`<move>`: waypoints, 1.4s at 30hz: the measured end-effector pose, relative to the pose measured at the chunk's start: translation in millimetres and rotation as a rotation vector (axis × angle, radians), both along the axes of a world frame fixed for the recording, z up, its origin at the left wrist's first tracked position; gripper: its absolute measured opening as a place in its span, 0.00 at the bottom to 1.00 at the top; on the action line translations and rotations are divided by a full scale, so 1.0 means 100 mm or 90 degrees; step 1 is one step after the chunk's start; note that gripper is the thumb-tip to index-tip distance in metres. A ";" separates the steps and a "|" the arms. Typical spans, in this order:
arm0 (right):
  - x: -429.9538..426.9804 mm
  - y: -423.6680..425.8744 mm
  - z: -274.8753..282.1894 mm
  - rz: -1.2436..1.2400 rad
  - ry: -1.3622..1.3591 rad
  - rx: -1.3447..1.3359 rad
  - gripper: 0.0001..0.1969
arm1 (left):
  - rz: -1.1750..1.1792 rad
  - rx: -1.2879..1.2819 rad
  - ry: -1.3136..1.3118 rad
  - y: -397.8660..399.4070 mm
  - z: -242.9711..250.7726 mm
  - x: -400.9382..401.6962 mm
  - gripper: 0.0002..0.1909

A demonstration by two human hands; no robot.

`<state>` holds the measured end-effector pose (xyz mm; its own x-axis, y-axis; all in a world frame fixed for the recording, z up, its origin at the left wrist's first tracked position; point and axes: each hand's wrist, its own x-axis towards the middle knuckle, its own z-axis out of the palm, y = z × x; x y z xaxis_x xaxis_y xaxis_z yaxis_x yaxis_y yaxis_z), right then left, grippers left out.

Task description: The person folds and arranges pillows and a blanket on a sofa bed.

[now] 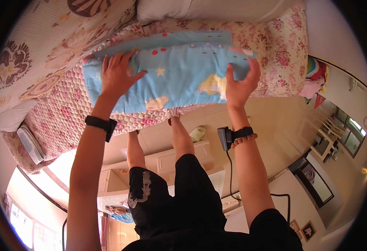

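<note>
A light blue printed cloth (177, 72) with stars, red dots and cartoon figures lies folded in a long strip on a floral sofa. Its far edge forms a second raised layer. My left hand (116, 75) rests on the cloth's left end, fingers spread and thumb pointing right. At the right end is my right hand (243, 80), its thumb and fingers apart in a C shape over the cloth. The fingertips there are slightly blurred, and part of that hand's grip on the edge is hidden.
The sofa has a quilted floral cover (64, 109) and a patterned backrest cloth (51, 50). A beige cushion (214, 11) lies beyond the blue cloth. A folded grey cloth (31, 144) sits at the left. A pale green slipper (197, 134) is on the floor. A black cable (231, 175) hangs from my right wrist device.
</note>
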<state>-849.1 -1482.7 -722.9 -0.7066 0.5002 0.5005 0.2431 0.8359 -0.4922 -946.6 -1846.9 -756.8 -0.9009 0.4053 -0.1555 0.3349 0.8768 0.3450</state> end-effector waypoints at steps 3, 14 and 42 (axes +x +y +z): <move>0.11 0.36 -0.08 -0.036 -0.245 -0.451 0.23 | -0.046 0.020 0.022 -0.05 -0.10 -0.11 0.25; -1.39 0.12 -0.01 0.202 -0.406 -0.427 0.33 | 0.134 -0.081 -0.007 -0.68 0.09 -0.44 0.26; -0.73 -0.08 0.08 0.114 -0.667 -0.831 0.47 | 0.677 0.670 -0.687 -1.61 -0.26 0.67 0.36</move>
<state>-922.3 -1490.3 -715.2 -0.5326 0.0545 -0.8446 0.8455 0.0792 -0.5280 -879.4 -2007.9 -782.4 -0.5031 0.1007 -0.8584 -0.8606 -0.1497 0.4868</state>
